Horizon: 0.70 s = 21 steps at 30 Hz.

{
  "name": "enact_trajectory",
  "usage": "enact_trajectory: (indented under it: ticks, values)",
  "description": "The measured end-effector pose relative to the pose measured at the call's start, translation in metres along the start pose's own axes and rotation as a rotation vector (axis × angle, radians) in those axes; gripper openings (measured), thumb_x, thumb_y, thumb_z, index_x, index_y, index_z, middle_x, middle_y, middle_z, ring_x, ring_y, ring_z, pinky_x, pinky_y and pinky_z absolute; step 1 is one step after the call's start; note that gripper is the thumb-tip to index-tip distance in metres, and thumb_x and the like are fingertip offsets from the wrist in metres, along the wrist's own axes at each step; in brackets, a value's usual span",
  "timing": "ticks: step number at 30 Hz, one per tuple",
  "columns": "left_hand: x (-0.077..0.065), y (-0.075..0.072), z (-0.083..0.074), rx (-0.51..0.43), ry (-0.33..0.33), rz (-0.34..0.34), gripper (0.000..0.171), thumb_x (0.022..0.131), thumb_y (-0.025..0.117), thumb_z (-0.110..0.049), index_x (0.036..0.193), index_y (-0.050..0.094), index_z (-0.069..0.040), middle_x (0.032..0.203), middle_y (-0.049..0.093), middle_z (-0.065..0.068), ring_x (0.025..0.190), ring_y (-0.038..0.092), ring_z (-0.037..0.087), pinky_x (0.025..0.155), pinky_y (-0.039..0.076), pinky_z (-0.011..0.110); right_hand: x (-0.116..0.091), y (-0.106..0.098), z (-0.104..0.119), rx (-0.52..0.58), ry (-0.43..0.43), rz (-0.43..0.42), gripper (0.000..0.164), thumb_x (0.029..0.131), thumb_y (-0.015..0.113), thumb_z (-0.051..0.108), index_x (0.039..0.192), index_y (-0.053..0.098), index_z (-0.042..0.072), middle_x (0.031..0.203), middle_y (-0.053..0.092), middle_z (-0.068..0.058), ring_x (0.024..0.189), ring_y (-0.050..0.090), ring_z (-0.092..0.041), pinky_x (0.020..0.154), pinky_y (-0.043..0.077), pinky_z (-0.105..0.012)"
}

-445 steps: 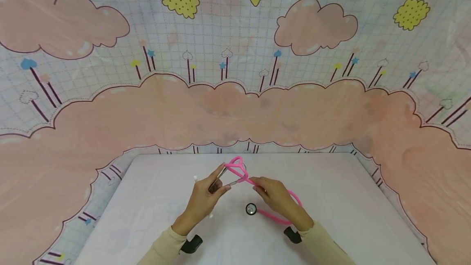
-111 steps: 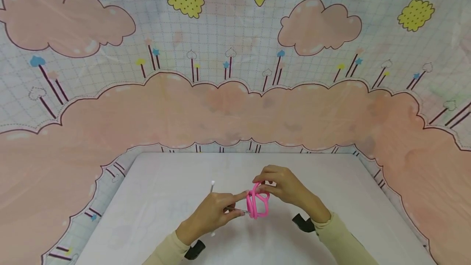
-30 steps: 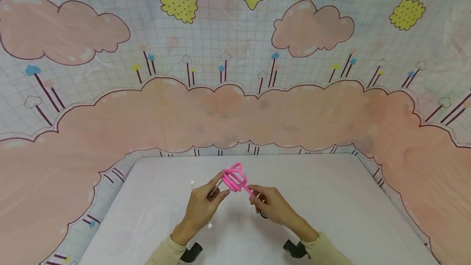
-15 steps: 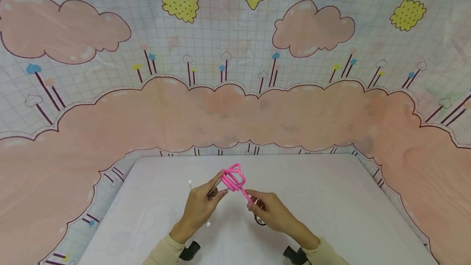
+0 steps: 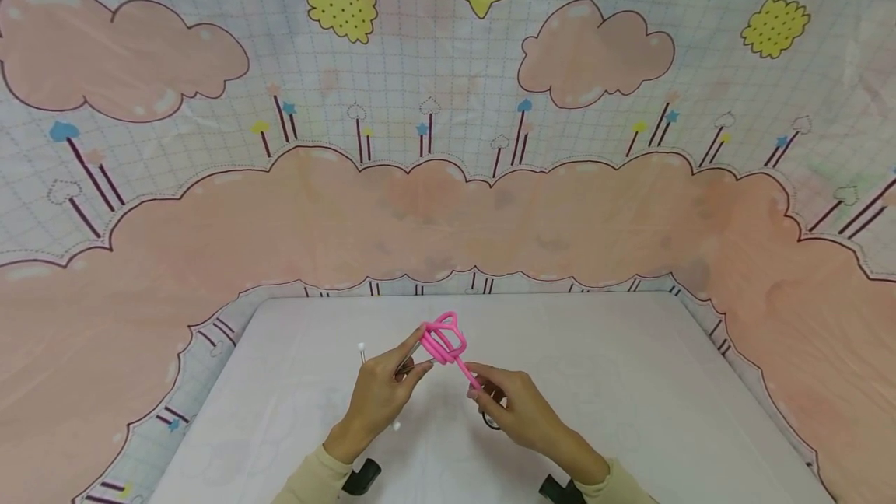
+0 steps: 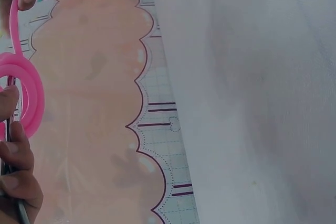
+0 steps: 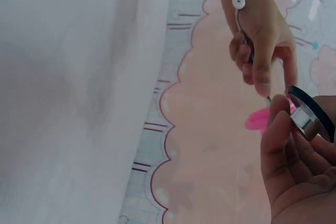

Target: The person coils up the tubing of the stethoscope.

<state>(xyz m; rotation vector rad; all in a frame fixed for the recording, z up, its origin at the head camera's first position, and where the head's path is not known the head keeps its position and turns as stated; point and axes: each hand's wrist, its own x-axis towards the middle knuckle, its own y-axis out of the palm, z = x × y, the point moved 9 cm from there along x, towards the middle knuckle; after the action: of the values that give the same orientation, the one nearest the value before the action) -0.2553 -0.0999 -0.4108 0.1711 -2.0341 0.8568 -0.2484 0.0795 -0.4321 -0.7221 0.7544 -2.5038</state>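
Note:
A stethoscope with pink tubing (image 5: 442, 339) is held up above the white table, its tube wound in loops around the metal stems. My left hand (image 5: 380, 391) grips the metal ear tubes beside the coil, and a white ear tip (image 7: 239, 2) sticks out past that wrist in the right wrist view. With thumb and fingers my right hand (image 5: 514, 407) pinches the short straight end of tube below the coil. The round chest piece (image 7: 304, 123), black-rimmed with a silver stem, sits at the right hand's fingers. In the left wrist view the coiled loops (image 6: 35, 98) show only in part.
The white table (image 5: 630, 379) spreads beneath both hands. Behind and beside it hangs a printed cloth (image 5: 448, 216) with clouds and stars. Dark wrist-mounted pieces (image 5: 362, 477) show at both forearms.
Over the longer span, the hanging tube has become wound around the stems. In the last second my right hand has moved slightly down, drawing the tube end with it; the left barely moved.

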Motion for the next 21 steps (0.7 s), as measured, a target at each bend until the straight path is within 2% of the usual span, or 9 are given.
enact_trajectory:
  ticks: [4, 6, 9, 14, 19, 21]
  values:
    - [0.0, 0.002, 0.002, -0.002, -0.002, 0.0, 0.067, 0.074, 0.085, -0.012, 0.136, 0.06, -0.012, 0.06, 0.045, -0.009, 0.057, 0.031, -0.005, 0.051, 0.026, 0.008, -0.001, -0.002, 0.009, 0.005, -0.098, -0.033, 0.021, 0.098, 0.06, 0.014, 0.117, 0.067, 0.009, 0.09, 0.072, -0.001, 0.07, 0.06, 0.001, 0.063, 0.055, -0.019]
    - [-0.001, 0.003, 0.003, -0.003, -0.001, 0.003, 0.067, 0.074, 0.085, -0.011, 0.136, 0.06, -0.013, 0.06, 0.044, -0.01, 0.057, 0.031, -0.005, 0.051, 0.026, 0.007, -0.001, -0.002, 0.013, 0.009, -0.14, -0.036, 0.018, 0.099, 0.058, 0.012, 0.113, 0.069, 0.009, 0.092, 0.073, -0.002, 0.073, 0.061, 0.0, 0.064, 0.055, -0.02]
    - [-0.003, 0.005, 0.004, -0.003, -0.001, 0.006, 0.068, 0.073, 0.085, -0.011, 0.136, 0.06, -0.014, 0.059, 0.043, -0.011, 0.057, 0.031, -0.006, 0.051, 0.025, 0.007, -0.001, -0.001, 0.015, 0.048, -0.153, -0.021, 0.021, 0.102, 0.052, 0.011, 0.113, 0.07, 0.009, 0.096, 0.074, -0.003, 0.079, 0.064, -0.002, 0.067, 0.056, -0.022]
    - [-0.004, 0.008, 0.004, -0.013, -0.005, 0.023, 0.068, 0.075, 0.085, -0.012, 0.138, 0.059, -0.015, 0.061, 0.043, -0.011, 0.057, 0.031, -0.005, 0.052, 0.025, 0.007, -0.001, 0.0, 0.015, 0.142, -0.134, 0.013, 0.029, 0.103, 0.043, 0.005, 0.117, 0.068, 0.01, 0.102, 0.074, -0.006, 0.077, 0.062, -0.001, 0.063, 0.056, -0.025]
    - [-0.003, 0.008, 0.002, -0.024, -0.008, 0.038, 0.067, 0.076, 0.084, -0.012, 0.138, 0.058, -0.015, 0.061, 0.044, -0.011, 0.058, 0.032, -0.005, 0.053, 0.026, 0.007, 0.0, -0.001, 0.017, 0.137, -0.148, -0.006, 0.023, 0.099, 0.054, 0.003, 0.116, 0.068, 0.01, 0.102, 0.075, -0.007, 0.085, 0.065, -0.003, 0.066, 0.056, -0.024]
    - [-0.003, 0.008, 0.0, -0.025, -0.001, 0.035, 0.067, 0.076, 0.084, -0.012, 0.138, 0.059, -0.014, 0.06, 0.044, -0.009, 0.058, 0.032, -0.005, 0.053, 0.025, 0.007, 0.0, -0.002, 0.019, 0.122, -0.16, -0.019, 0.021, 0.098, 0.058, 0.005, 0.116, 0.068, 0.008, 0.101, 0.075, -0.009, 0.083, 0.065, -0.003, 0.066, 0.056, -0.024]
